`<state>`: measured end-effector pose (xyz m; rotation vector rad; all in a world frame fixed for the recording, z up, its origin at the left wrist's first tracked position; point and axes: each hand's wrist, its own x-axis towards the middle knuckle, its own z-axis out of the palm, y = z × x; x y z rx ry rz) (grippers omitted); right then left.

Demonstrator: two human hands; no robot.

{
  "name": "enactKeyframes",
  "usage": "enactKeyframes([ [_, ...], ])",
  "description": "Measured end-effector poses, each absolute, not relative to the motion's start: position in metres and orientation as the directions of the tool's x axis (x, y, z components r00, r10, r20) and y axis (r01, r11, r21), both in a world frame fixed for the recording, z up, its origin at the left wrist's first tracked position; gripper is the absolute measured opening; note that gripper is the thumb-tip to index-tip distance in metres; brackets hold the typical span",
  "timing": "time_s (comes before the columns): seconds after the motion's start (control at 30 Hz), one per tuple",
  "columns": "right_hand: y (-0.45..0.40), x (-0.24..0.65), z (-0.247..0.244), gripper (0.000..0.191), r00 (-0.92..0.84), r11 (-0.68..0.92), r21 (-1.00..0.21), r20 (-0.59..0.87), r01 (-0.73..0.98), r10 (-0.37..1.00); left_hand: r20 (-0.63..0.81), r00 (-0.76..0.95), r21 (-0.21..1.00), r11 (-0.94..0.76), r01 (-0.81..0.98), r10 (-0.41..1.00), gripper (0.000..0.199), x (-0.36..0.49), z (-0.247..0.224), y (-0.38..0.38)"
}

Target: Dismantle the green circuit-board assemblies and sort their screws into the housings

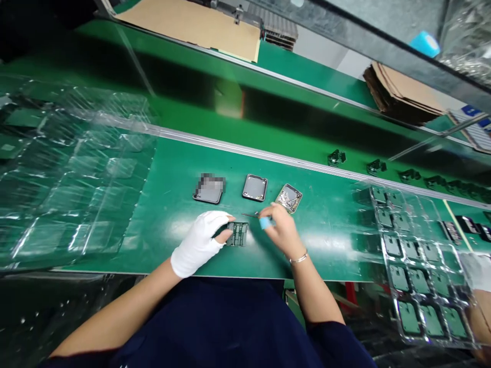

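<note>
Your left hand [201, 237], gloved in white, had a narrow grip, thumb and fingertips at the left edge of one green circuit board [239, 236] on the desk [330, 230] before you. Your right hand [283, 231], bare but for one blue finger cover [265, 223], had its grip closed on one thin dark tool [249, 214], pointing left near the board's far edge.

Risks, as judged: a slack left pinch could have let the board skid on the smooth surface; a slip of the tool could have scratched it; a careless swing of your right knuckles could have scattered the loose metal pieces [286, 199] close by.

Count: shallow containers [255, 187], three, in a row beyond your hands; small dark assemblies [336, 158] at far right, at least four; green boards [408, 317] in the right-hand clear tray [433, 340], three in the nearest row, total obscured by glare; co-worker's gloved hand [475, 271], one
</note>
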<state>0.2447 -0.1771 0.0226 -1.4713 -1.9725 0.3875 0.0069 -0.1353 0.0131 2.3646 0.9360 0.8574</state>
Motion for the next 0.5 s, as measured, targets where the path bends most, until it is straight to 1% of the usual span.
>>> enactKeyframes([
  [0.03,-0.182,0.231,0.025,0.010,-0.268,0.421,-0.601,0.331,0.680,0.905,0.387,0.600,0.594,-0.687,0.419,0.701,0.029,0.011,0.016,-0.135],
  [0.07,-0.186,0.218,0.028,0.010,-0.333,0.475,-0.611,0.338,0.633,0.880,0.399,0.615,0.581,-0.706,0.404,0.680,0.030,0.014,0.019,-0.135],
  [0.1,-0.190,0.208,0.029,0.011,-0.358,0.493,-0.620,0.340,0.610,0.870,0.417,0.622,0.556,-0.727,0.402,0.663,0.031,0.016,0.020,-0.136],
  [0.2,-0.194,0.192,0.028,0.014,-0.294,0.436,-0.664,0.322,0.607,0.900,0.453,0.628,0.435,-0.772,0.464,0.633,0.037,0.016,0.019,-0.139],
  [0.23,-0.194,0.191,0.027,0.014,-0.271,0.416,-0.681,0.315,0.603,0.909,0.446,0.633,0.411,-0.773,0.483,0.633,0.037,0.015,0.017,-0.140],
  [0.27,-0.194,0.191,0.025,0.013,-0.249,0.396,-0.696,0.308,0.600,0.918,0.432,0.637,0.412,-0.768,0.490,0.638,0.036,0.013,0.015,-0.140],
  [0.3,-0.193,0.191,0.024,0.012,-0.221,0.371,-0.709,0.299,0.600,0.928,0.414,0.631,0.442,-0.751,0.491,0.656,0.033,0.011,0.013,-0.141],
  [0.37,-0.191,0.193,0.019,0.009,-0.143,0.303,-0.731,0.275,0.612,0.951,0.363,0.582,0.571,-0.667,0.478,0.728,0.024,0.010,0.007,-0.140],
  [0.43,-0.189,0.194,0.014,0.008,-0.072,0.236,-0.744,0.246,0.624,0.966,0.271,0.534,0.725,-0.535,0.434,0.801,0.029,0.012,0.000,-0.138],
  [0.5,-0.187,0.192,0.007,0.007,-0.050,0.207,-0.739,0.229,0.641,0.972,0.149,0.537,0.838,-0.394,0.378,0.830,0.033,0.015,-0.007,-0.136],
])
